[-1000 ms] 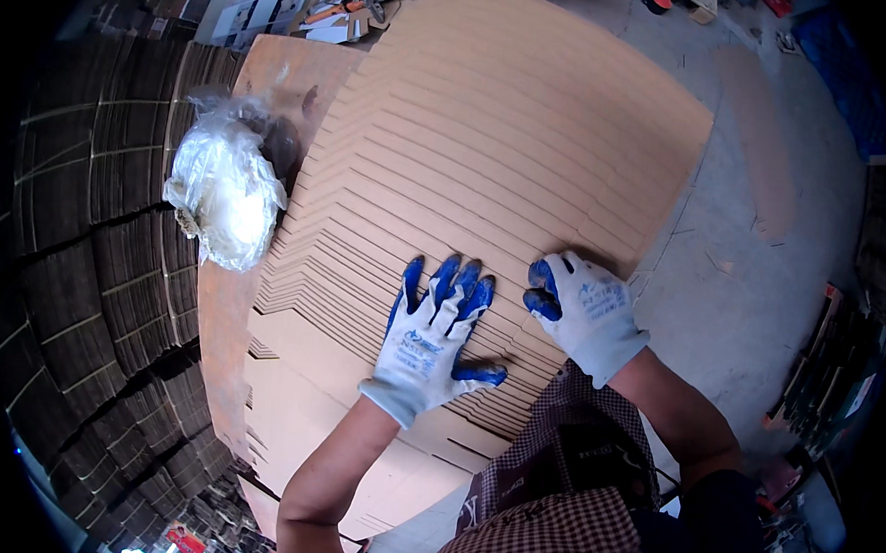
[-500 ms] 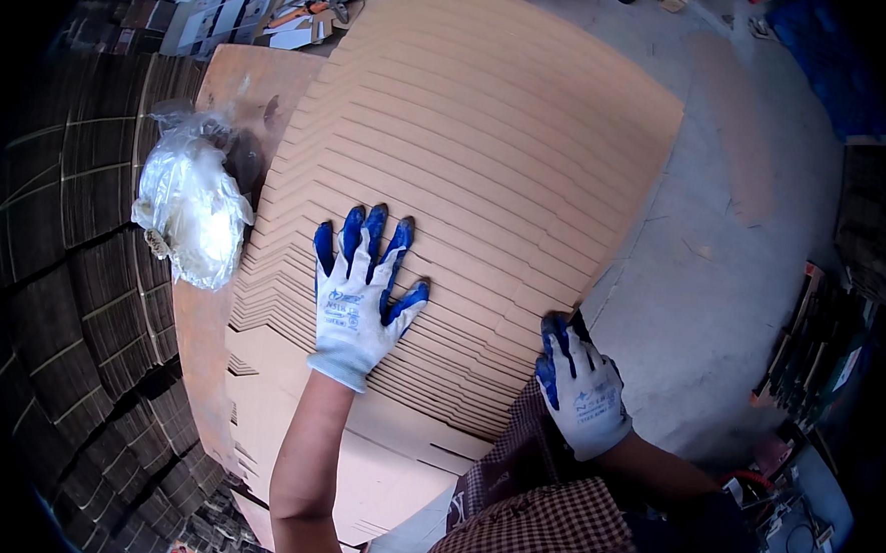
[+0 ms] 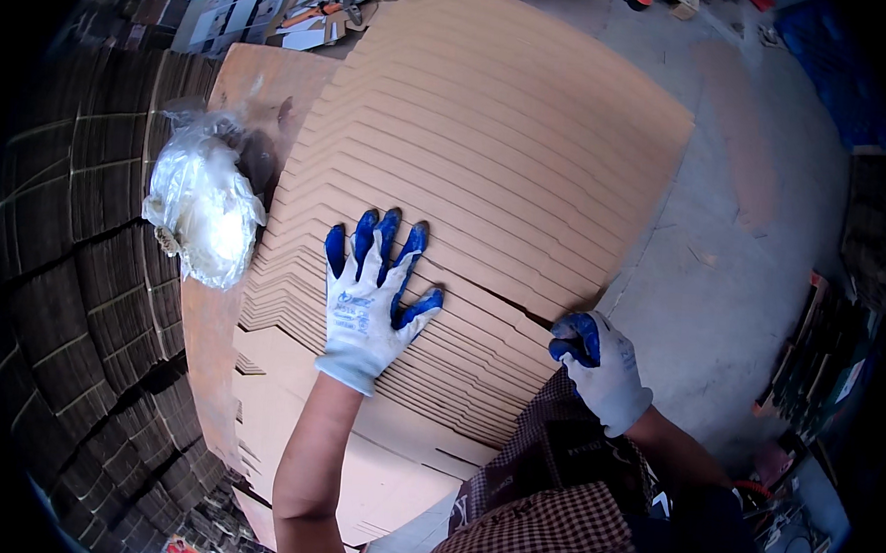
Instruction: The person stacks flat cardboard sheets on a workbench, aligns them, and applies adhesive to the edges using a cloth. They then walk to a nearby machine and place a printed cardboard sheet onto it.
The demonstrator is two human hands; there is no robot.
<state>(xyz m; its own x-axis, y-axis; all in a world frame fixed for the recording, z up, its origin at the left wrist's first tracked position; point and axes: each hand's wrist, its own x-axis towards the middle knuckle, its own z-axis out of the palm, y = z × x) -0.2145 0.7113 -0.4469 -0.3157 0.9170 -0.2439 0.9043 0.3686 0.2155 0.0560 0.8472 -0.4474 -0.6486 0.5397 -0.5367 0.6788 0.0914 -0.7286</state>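
A fanned stack of brown cardboard sheets (image 3: 470, 148) lies before me, their edges overlapping in many close steps. My left hand (image 3: 369, 308), in a white glove with blue-coated fingers, rests flat on the stack with its fingers spread. At the stack's right edge, my right hand (image 3: 601, 360) wears a matching glove; its fingers are curled in at the edge of a cardboard sheet. A dark gap between two sheets runs left from these fingertips, so one edge is raised there. The fingertips' exact hold is partly hidden.
A wooden board (image 3: 214, 335) lies under the stack's left side, with crumpled clear plastic (image 3: 211, 204) on it. Tied cardboard bundles (image 3: 93, 258) stand piled at the left. A checked apron (image 3: 540, 522) hangs close below the stack. Grey floor (image 3: 722, 311) extends at the right.
My right hand has curled its fingers and moved slightly right, and a dark gap has opened between sheets beside it. My left hand stays flat on the stack.
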